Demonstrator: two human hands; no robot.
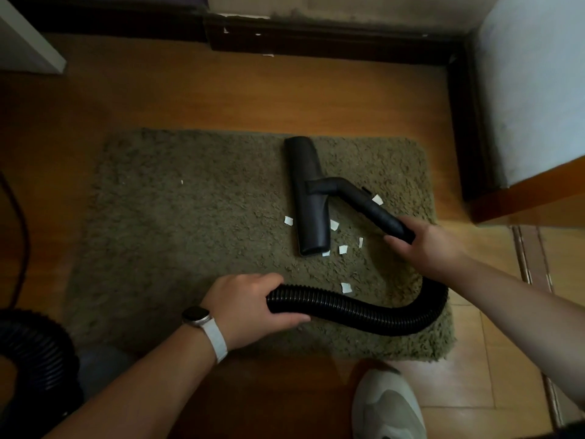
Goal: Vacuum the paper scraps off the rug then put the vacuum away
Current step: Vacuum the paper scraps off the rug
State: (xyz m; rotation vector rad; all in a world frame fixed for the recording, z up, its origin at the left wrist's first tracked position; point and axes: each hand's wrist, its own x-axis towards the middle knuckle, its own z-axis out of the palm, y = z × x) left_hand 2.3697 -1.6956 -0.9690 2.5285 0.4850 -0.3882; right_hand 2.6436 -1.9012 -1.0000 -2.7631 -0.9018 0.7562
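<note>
The rug (pixel 190 232) is shaggy cloth pile, rough and matt. The scraps (pixel 346 287) are thin white paper, matt. The nozzle (pixel 308 198) and tube (pixel 380 217) are smooth black plastic with a dull sheen. The hose (pixel 348 307) is ribbed black plastic, glossier on its ridges. The floor (pixel 221 96) is varnished wood, smooth and shiny. The skirting (pixel 316 39) is dark wood, chipped. The watch strap (pixel 217 339) looks smooth and matt.

Between my left hand (pixel 250 307) and right hand (pixel 433 248) the ribbed hose (pixel 364 307) is black. Beyond them the nozzle (pixel 308 198) is black too, the paper scraps (pixel 346 288) white, the rug (pixel 190 232) olive-green.
</note>
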